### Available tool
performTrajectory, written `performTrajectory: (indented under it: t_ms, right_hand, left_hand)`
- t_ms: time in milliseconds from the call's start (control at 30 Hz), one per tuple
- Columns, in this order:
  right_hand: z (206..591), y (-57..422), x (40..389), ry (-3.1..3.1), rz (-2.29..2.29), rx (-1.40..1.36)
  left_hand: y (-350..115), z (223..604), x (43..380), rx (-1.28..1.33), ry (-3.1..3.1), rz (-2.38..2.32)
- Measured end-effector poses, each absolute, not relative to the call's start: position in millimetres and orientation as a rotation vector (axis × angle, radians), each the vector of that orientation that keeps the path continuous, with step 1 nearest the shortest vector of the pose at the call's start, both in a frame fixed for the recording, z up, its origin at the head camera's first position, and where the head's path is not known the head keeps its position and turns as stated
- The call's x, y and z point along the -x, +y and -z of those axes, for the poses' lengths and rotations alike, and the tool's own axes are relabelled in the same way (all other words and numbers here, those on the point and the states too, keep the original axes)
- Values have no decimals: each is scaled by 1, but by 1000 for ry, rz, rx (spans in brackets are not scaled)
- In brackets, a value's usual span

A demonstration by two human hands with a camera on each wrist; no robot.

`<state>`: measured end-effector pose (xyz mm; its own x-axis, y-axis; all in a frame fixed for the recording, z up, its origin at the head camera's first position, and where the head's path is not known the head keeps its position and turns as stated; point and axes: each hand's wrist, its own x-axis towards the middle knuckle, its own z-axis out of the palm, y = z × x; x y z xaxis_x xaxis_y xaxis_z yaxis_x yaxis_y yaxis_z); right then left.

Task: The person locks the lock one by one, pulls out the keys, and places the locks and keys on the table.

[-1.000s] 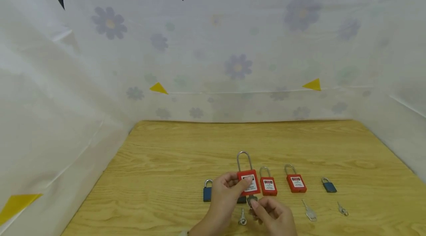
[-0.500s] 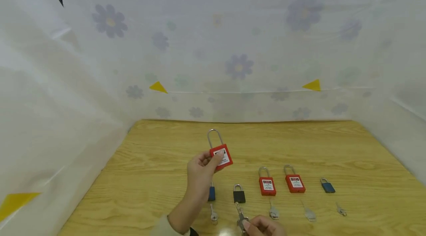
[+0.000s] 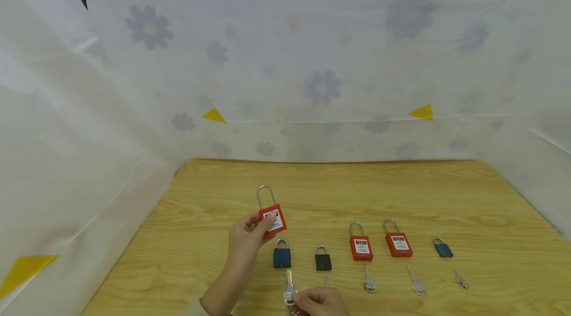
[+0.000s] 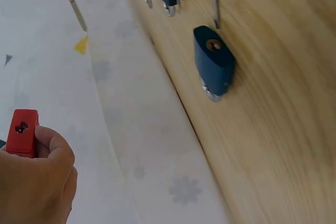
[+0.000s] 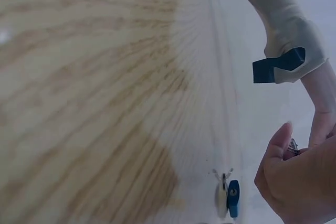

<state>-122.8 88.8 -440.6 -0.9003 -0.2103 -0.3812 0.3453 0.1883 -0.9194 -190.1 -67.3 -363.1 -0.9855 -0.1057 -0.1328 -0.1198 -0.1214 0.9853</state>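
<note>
My left hand (image 3: 247,234) holds a red padlock (image 3: 277,222) with a tall steel shackle and a white label, thumb across its front. In the left wrist view the keyhole shows on the underside of this red padlock (image 4: 22,129). Lower down, my right hand (image 3: 323,302) pinches a small bunch of keys (image 3: 290,295). In the right wrist view only a bit of dark metal (image 5: 293,148) shows between thumb and fingers. The bunch overlaps a key (image 3: 288,276) in front of a blue padlock (image 3: 282,257). A black padlock (image 3: 323,261) stands right of it.
Further right, two red padlocks, one in the middle (image 3: 361,246) and another (image 3: 398,244), lie in a row with a small blue padlock (image 3: 443,249). Keys lie before them: one (image 3: 370,284), another (image 3: 417,286) and a third (image 3: 461,280). White sheeting (image 3: 285,142) encloses the wooden table (image 3: 214,192).
My left hand has carried the red padlock leftward, away from the row. My right hand, with the keys, has drawn away from its underside and moved left and down. The black padlock is uncovered.
</note>
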Motion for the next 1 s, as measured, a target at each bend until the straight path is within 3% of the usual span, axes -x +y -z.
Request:
performTrajectory:
  t_ms: [500, 1000]
  right_hand:
    - [461, -17, 164, 2120, 1911, -149]
    - [454, -22, 172, 2373, 1586, -160]
  left_hand:
    - [-124, 392, 198, 507, 2148, -2277]
    - [-133, 421, 239, 435, 2429, -1834]
